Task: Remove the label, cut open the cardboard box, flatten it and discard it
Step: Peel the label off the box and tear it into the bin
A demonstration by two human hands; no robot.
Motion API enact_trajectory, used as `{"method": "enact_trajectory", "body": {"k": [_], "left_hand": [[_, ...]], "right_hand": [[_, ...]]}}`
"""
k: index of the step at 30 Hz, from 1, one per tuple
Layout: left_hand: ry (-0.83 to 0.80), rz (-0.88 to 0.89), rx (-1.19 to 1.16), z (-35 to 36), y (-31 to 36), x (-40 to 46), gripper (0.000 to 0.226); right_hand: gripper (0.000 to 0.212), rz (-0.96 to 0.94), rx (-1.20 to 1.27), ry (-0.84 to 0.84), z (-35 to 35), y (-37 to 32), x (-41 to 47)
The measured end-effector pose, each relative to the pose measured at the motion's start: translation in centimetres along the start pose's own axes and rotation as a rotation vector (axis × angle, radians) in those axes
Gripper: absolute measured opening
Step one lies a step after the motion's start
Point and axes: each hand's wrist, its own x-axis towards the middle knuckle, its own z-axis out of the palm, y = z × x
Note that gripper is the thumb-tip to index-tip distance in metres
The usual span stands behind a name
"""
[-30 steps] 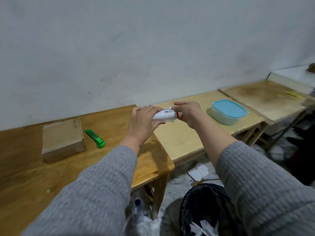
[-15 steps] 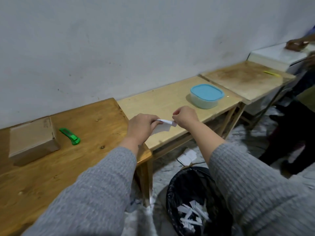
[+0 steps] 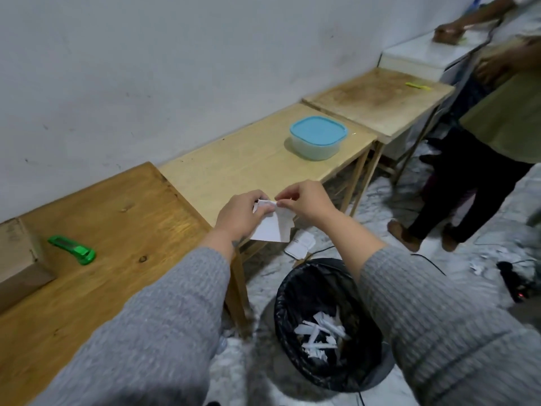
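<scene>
A white paper label [image 3: 270, 225] hangs between my hands, above the gap between the tables and the bin. My left hand [image 3: 240, 215] pinches its upper left part and my right hand [image 3: 306, 202] pinches its top edge. The paper looks split, with a torn strip drooping on the right side. The brown cardboard box [image 3: 17, 259] lies on the dark wooden table [image 3: 123, 230] at the far left, cut off by the frame edge. A green box cutter [image 3: 73, 249] lies beside it.
A black-lined bin [image 3: 295, 291] with several white paper strips stands on the floor below my hands. A blue-lidded container [image 3: 318, 137] sits on the pale table [image 3: 240, 162]. Another person [image 3: 497, 118] stands at right. Paper scraps and cables lie on the floor.
The view swung right and down toward the bin. The rolled label has been unrolled and pulled apart between my hands, which have come down off the table toward the bin.
</scene>
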Motion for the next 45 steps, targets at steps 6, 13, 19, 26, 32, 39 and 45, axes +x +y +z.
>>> {"method": "enact_trajectory", "body": {"k": [6,13,19,26,32,39,45], "left_hand": [[-0.049,0.051,0.033,1.4,-0.4,1.3,0.018],[-0.055,0.055,-0.002,4.5,-0.5,2.2,0.019],[-0.002,-0.345,-0.162,7.4,-0.2,2.6,0.03],[0.058,-0.411,-0.315,9.1,1.0,3.6,0.03],[0.082,-0.411,-0.344,11.7,2.3,3.1,0.022],[-0.132,-0.343,-0.67,14.8,6.7,2.9,0.021],[-0.208,-0.31,-0.667,15.0,6.6,1.9,0.043]], "right_hand": [[0.018,0.036,-0.077,0.006,0.3,0.9,-0.7],[0.017,0.121,-0.188,0.126,1.7,2.8,-1.2],[0.01,0.121,-0.248,0.243,1.1,4.3,-3.4],[0.012,0.245,-0.015,0.331,-1.7,7.3,-5.4],[0.006,0.344,0.213,0.422,-5.2,10.2,-7.0],[0.009,0.421,0.358,0.38,-4.0,12.2,-6.6],[0.02,0.492,0.311,0.373,-3.1,13.9,-5.8]]}}
